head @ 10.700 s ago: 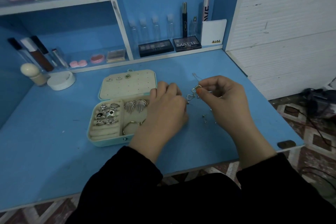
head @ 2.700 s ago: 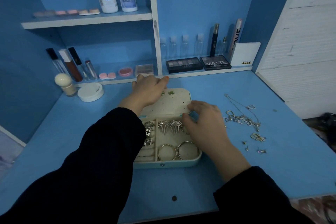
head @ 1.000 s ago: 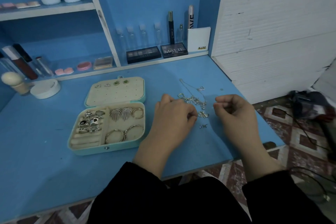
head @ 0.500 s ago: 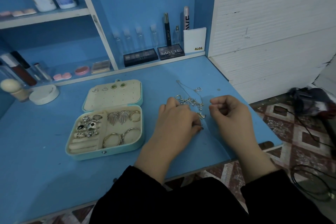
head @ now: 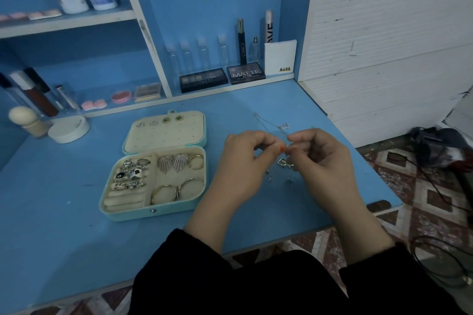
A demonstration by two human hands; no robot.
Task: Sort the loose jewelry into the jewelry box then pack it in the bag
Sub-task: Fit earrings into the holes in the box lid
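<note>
Jewelry box lies open left of both pinching hands, chain near table's right edge.

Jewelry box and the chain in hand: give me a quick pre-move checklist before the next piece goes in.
1. Teal jewelry box open, lid flat: ok.
2. Free space inside: lower ring rolls bare: ok.
3. Thin silver chain pinched between left hand and right hand: ok.
4. Chain untangled: cannot tell.
5. Table cleared: small silver pieces lie loose on the blue table: not ok.
6. Bag ready nearby: cannot tell.
</note>
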